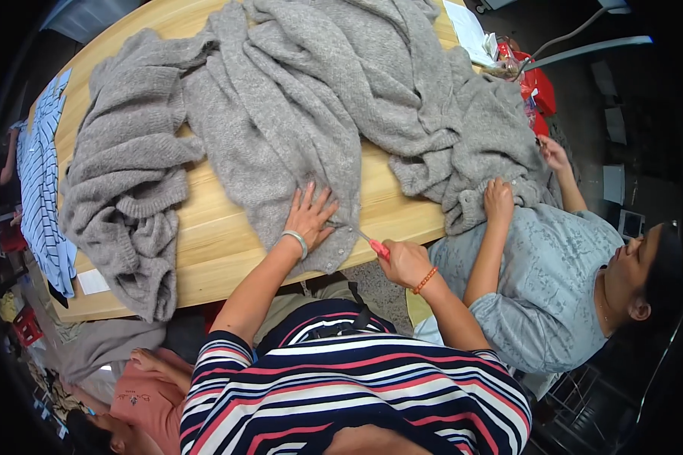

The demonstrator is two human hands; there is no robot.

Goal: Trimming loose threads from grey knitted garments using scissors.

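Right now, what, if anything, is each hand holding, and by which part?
The right hand grips a slim red-handled metal tool by its handle. The left hand grips nothing, lying spread on the fuzzy grey knitted garment.

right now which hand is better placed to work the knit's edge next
The right hand, probably: it grips the red tool, its tip at the edge of the knit. The left hand lies spread on the knit.

Small dark lettering, on a coral shirt at lower left, apparently too blurred to read.
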